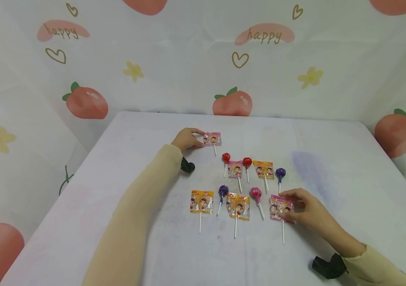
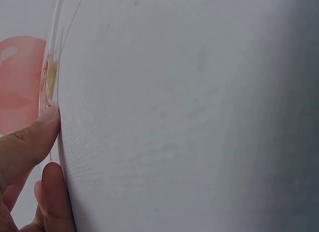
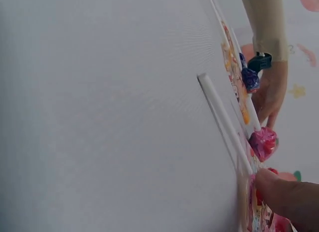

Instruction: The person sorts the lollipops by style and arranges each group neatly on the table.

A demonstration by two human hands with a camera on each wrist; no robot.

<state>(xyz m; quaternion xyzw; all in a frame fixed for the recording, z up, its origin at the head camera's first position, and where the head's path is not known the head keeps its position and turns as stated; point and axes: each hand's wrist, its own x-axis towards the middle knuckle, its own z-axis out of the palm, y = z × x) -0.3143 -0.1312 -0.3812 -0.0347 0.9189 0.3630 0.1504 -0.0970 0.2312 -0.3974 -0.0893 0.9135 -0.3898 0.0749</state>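
Observation:
At the back of the table, my left hand (image 1: 188, 139) holds a flat pink-wrapped lollipop (image 1: 212, 139) by its left side, thumb and fingertips at the wrapper's edges. Its stick points toward me. My right hand (image 1: 304, 206) grips another flat pink-wrapped lollipop (image 1: 276, 207) at the right end of the front row, thumb over the wrapper and a finger along its top edge. In the right wrist view the thumb (image 3: 284, 192) lies on this wrapper beside the white stick (image 3: 224, 122). Left of it lies a round pink lollipop (image 1: 255, 193).
The front row also has orange-wrapped lollipops (image 1: 201, 201) and a purple one (image 1: 223, 190). Behind it lie red lollipops (image 1: 226, 157), a pink-wrapped one (image 1: 235, 169), an orange-wrapped one (image 1: 264, 169) and a purple one (image 1: 280, 172). A printed cloth (image 1: 174, 51) hangs behind the white table (image 1: 138, 131).

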